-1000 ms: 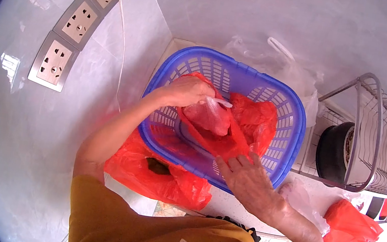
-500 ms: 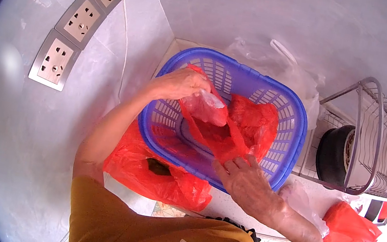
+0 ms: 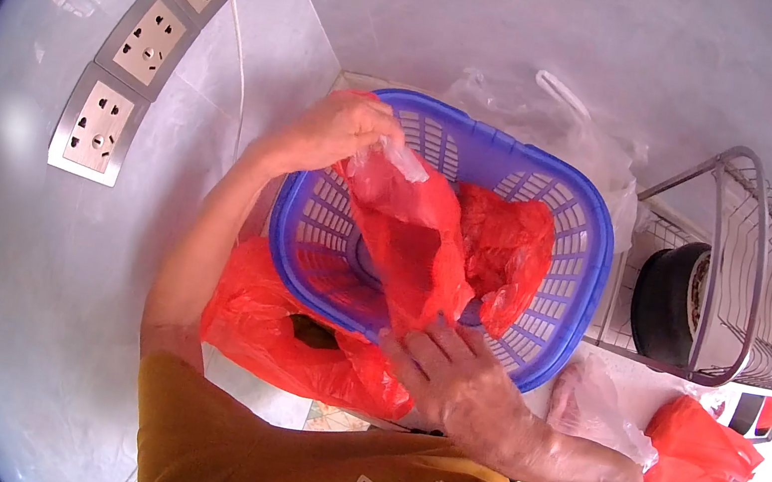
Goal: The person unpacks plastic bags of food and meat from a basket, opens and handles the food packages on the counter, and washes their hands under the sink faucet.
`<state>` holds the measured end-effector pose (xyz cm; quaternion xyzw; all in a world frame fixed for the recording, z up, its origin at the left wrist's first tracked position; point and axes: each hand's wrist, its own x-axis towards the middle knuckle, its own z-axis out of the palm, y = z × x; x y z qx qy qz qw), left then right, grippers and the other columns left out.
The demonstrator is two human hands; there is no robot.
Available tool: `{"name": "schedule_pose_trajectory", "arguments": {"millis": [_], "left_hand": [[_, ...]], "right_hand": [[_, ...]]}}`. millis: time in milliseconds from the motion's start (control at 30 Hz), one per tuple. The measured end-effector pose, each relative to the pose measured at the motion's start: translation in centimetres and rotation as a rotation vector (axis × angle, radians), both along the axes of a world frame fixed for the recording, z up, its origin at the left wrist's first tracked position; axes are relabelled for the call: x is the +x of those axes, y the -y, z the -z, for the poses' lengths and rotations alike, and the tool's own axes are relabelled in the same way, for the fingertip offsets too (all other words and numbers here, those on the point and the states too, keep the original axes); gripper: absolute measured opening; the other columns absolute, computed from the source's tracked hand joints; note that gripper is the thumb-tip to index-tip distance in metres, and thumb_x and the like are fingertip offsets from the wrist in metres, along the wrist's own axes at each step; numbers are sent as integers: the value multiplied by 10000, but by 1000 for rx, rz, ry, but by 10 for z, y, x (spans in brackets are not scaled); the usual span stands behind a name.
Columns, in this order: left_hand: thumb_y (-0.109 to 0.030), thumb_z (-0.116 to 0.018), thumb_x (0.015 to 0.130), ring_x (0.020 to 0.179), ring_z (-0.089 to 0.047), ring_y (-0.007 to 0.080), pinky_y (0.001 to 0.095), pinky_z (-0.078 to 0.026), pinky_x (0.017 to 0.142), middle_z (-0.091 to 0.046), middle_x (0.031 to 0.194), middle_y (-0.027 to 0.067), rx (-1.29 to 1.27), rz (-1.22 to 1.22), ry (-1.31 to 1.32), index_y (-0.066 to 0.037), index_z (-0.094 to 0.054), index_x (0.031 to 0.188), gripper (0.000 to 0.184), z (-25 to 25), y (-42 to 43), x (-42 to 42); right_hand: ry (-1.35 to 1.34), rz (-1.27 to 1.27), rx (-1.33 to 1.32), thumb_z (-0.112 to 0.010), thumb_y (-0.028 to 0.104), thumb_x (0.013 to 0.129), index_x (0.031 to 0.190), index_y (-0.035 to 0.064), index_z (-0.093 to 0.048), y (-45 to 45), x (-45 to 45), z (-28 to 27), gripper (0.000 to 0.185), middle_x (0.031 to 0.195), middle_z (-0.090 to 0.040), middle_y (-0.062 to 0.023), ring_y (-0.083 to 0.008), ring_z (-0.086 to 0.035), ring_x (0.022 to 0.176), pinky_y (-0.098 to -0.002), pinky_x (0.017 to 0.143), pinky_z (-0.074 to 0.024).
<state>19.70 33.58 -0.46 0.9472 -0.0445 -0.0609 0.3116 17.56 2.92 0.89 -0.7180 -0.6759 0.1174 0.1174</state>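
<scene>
A red plastic bag [image 3: 417, 236] is stretched between my two hands over the blue plastic basket [image 3: 562, 355]. My left hand [image 3: 337, 132] is closed on the bag's upper left part, where a whitish, see-through piece of plastic also shows by the fingers. Near the basket's front rim, my right hand [image 3: 461, 374] grips the bag's lower end; its fingertips are partly hidden. Inside the basket, to the right, lies another crumpled red bag [image 3: 516, 251]. What either bag holds, if anything, cannot be made out.
Below the basket's left front sits a large red bag [image 3: 287, 357] with something dark in its opening. A metal dish rack [image 3: 752, 289] with a dark pot [image 3: 664, 305] stands right. Clear bags [image 3: 572, 149] lie behind; another red bag [image 3: 696, 452] is at right. Sockets [image 3: 105, 131] line the left wall.
My left hand has moved up and left, and my right hand left and slightly down. The red bag between them is pulled longer and flatter.
</scene>
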Motion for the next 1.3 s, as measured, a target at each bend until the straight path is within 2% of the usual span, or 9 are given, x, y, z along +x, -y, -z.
{"name": "schedule_pose_trajectory", "arguments": {"millis": [100, 467, 633, 733, 800, 900, 1033, 1167, 1300], "left_hand": [[48, -472, 819, 886, -604, 221, 299, -494, 697, -580, 965, 106, -2, -11, -9, 32, -616, 1005, 236, -9, 0, 1], [-60, -448, 886, 864, -591, 239, 331, -479, 730, -587, 929, 90, 169, 115, -106, -24, -631, 937, 193, -25, 10, 3], [-65, -530, 815, 945, -581, 298, 399, -449, 841, -632, 933, 111, 384, 281, -176, -64, -656, 966, 196, 39, 4, -8], [-58, -553, 796, 996, -573, 296, 396, -440, 868, -645, 975, 110, 364, 306, -268, -47, -648, 1018, 241, 58, 21, -16], [-113, -575, 781, 977, -586, 329, 431, -459, 807, -638, 1034, 156, 69, 262, 16, -57, -650, 1045, 280, 59, 24, -24], [-157, -593, 775, 946, -591, 339, 445, -448, 809, -630, 1011, 182, 70, 193, -276, -39, -639, 1035, 290, 15, 28, -12], [-104, -544, 809, 904, -614, 319, 399, -465, 769, -659, 911, 135, 191, 92, -14, -1, -611, 936, 177, -20, 84, 3], [-186, -603, 777, 883, -618, 351, 448, -481, 712, -638, 877, 209, 397, 143, -236, 27, -640, 879, 240, 46, 141, 49], [-149, -608, 718, 827, -642, 360, 465, -511, 699, -652, 813, 204, 402, 26, -41, 28, -666, 770, 193, 133, 169, 75]], "right_hand": [[-8, -20, 188, -550, 168, 735, 1127, -8, -563, -2, -3, -2, 430, 911, -563, -80, -211, -541, 893, -369, 836, -463], [-62, -19, 175, -554, 107, 724, 1170, -11, -531, -8, 20, -8, 462, 1111, -552, -130, -277, -512, 1064, -382, 885, -448], [51, 3, 169, -558, 142, 748, 1128, -8, -564, -51, -6, 32, 409, 1168, -539, -149, -293, -478, 1128, -421, 898, -439], [115, -35, 126, -538, 176, 787, 1118, 0, -591, -67, -25, 43, 379, 1194, -537, -158, -315, -460, 1160, -496, 904, -424], [122, -45, 136, -516, 198, 818, 1102, 1, -617, -72, -37, 41, 360, 1218, -534, -164, -331, -449, 1170, -538, 911, -416], [190, -18, 236, -527, 225, 794, 1116, 31, -589, -61, -50, 29, 380, 1208, -534, -147, -306, -454, 1173, -497, 928, -416], [168, -40, 214, -542, 202, 776, 1123, 31, -580, -22, -52, 5, 388, 1199, -543, -136, -296, -470, 1158, -495, 952, -400], [85, -63, 22, -564, 170, 746, 1140, 38, -567, 15, -46, -8, 415, 1169, -561, -113, -270, -502, 1122, -468, 967, -387], [9, 3, -48, -567, 166, 749, 1141, 44, -566, 45, -35, -23, 411, 1134, -574, -103, -242, -523, 1095, -440, 961, -392]]}}
